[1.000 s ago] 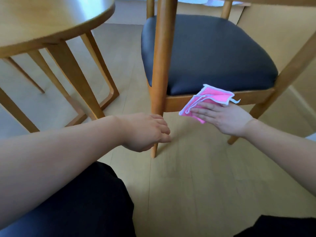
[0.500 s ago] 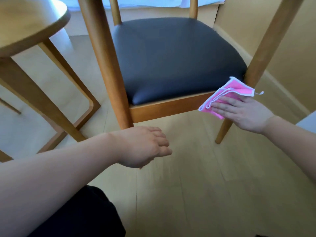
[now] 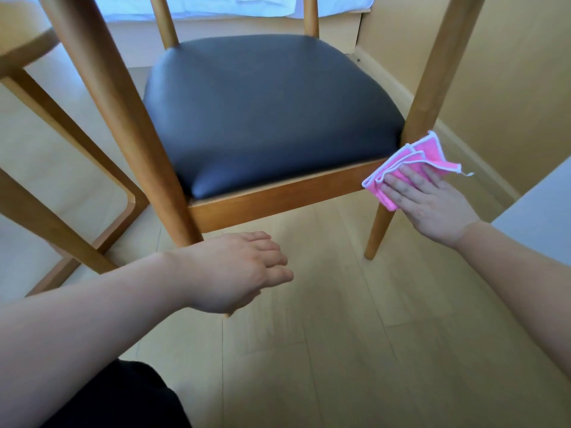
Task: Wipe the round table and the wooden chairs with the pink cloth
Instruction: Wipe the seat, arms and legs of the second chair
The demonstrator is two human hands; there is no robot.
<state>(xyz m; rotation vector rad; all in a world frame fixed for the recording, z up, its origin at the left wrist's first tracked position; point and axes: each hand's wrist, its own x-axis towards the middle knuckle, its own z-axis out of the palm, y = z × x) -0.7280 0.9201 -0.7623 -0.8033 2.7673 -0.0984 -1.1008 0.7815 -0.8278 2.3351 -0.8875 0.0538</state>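
Observation:
A wooden chair (image 3: 278, 196) with a dark padded seat stands in front of me. My right hand (image 3: 429, 202) presses the folded pink cloth (image 3: 414, 159) with straight fingers against the chair's near right leg (image 3: 378, 233), where that leg meets the seat rail. My left hand (image 3: 234, 270) hovers low in front of the near left leg (image 3: 129, 125), fingers loosely curled. It hides the leg's foot, and I cannot tell whether it touches the leg. Part of the round table (image 3: 27, 47) shows at the upper left.
The table's angled wooden legs (image 3: 61, 230) stand to the left of the chair. A beige wall with a skirting board (image 3: 475, 156) runs close behind the chair's right side. A pale surface (image 3: 543, 217) juts in at the right edge. Light wooden floor lies below me.
My right hand slid the cloth rightwards along the seat rail to the right leg. My view swung right, pushing the table towards the left edge. My left hand stayed by the left leg.

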